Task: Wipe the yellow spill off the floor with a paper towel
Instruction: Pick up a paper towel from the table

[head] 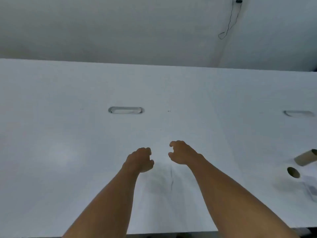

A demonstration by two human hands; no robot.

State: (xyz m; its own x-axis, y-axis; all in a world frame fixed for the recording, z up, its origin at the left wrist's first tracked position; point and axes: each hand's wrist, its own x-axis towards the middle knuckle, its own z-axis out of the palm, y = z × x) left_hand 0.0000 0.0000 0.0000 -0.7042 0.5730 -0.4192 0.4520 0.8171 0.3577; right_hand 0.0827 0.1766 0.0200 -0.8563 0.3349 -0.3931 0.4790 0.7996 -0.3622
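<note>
My left hand point(140, 159) hovers over a white table point(68, 134) with its fingers curled into a loose fist. My right hand point(180, 152) is beside it, fingers bent, with a small gap between thumb and forefinger. Between my forearms I see a faint white sheet-like patch with a thin dark crease point(171, 179), possibly a paper towel. It blends with the white table, and I cannot tell whether either hand grips it. A paper towel roll point(293, 172) shows end-on at the right edge. No yellow spill is in view.
A bare cardboard tube point(306, 158) lies beside the roll, and clear plastic wrap point(311, 189) is below it. Two oval cable slots point(126, 110) point(299, 113) are set in the tabletop. Beyond the far edge, a black cable point(229, 19) runs across a grey surface.
</note>
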